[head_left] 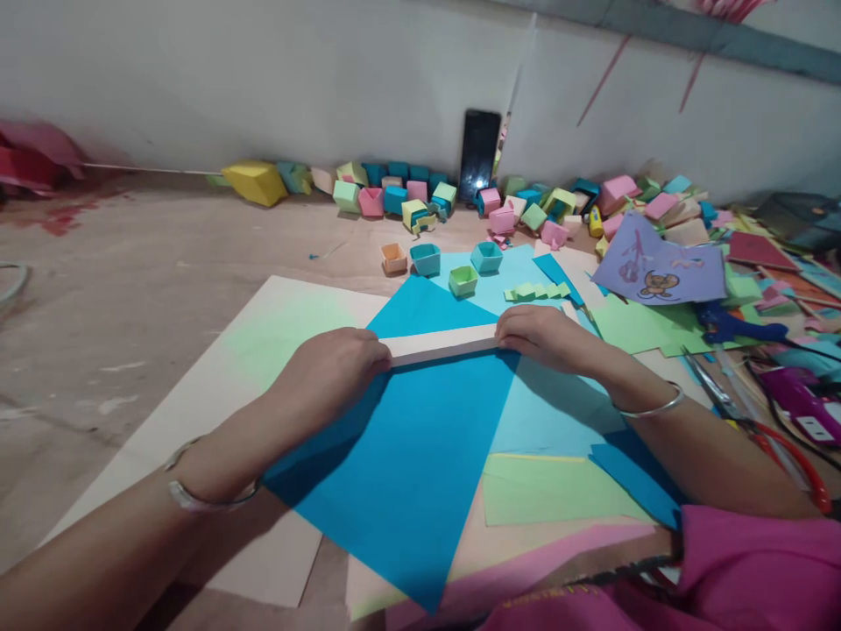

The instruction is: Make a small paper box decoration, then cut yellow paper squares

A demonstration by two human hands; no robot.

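Observation:
A narrow folded strip of pale peach paper (441, 343) lies across a large blue sheet (407, 456). My left hand (332, 368) is closed over the strip's left end, fingers curled down and pressing it. My right hand (542, 335) pinches the strip's right end with fingers pressed together. Both wrists wear silver bangles. Under the blue sheet lie a light blue sheet (552, 412), a pale green sheet (545, 495) and a large cream sheet (276, 333).
Several small folded paper boxes (463, 280) stand just beyond the strip, with many more along the wall (407, 197). A dark phone (478, 156) leans on the wall. Scissors (755, 421), a purple drawing (663, 267) and paper scraps crowd the right side.

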